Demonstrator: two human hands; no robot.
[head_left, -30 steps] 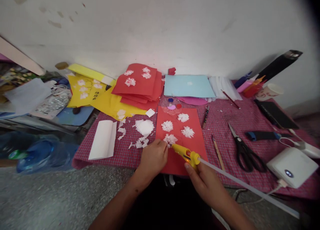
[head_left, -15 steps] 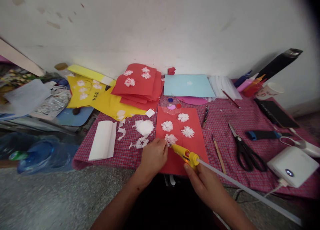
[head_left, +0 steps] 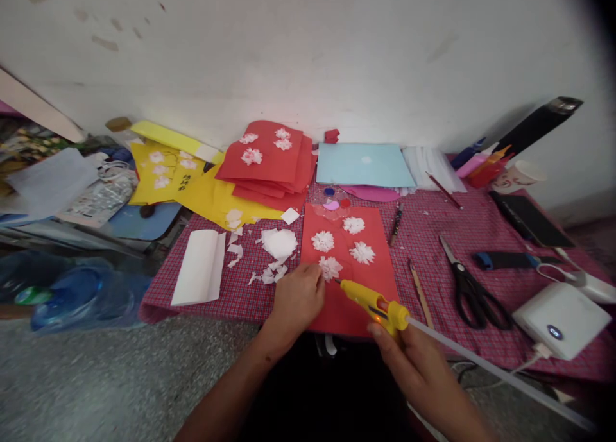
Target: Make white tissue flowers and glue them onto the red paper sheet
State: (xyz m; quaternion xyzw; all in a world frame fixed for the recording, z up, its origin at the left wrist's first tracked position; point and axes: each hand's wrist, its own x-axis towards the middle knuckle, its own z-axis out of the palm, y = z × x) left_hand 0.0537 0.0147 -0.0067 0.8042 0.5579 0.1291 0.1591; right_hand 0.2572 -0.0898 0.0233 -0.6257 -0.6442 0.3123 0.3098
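In my right hand (head_left: 416, 358) is a yellow hot glue gun (head_left: 368, 297), with a long clear glue stick (head_left: 486, 362) trailing from its back. Its nozzle points left, a little apart from the lowest white paper flower (head_left: 330, 269) on a red sheet of paper (head_left: 356, 294). My left hand (head_left: 299, 294) is closed at the left edge of that sheet, its fingertips beside the same flower. What those fingers pinch, if anything, is hidden. Several other ruffled paper flowers (head_left: 362, 253) lie on the sheet. Torn white paper pieces (head_left: 279, 243) are left of it.
Black scissors (head_left: 474, 294), a white power bank (head_left: 561, 320) and a blue-black handled tool (head_left: 505, 260) lie on the right. Folded white paper (head_left: 197, 269) is on the left. Red cards (head_left: 269, 153), yellow cards (head_left: 216, 195) and a light-blue sheet (head_left: 363, 166) sit by the wall.
My right hand has drawn the glue gun back to the right and slightly down, so its nozzle is now off the lowest flower. My left hand has hardly moved.
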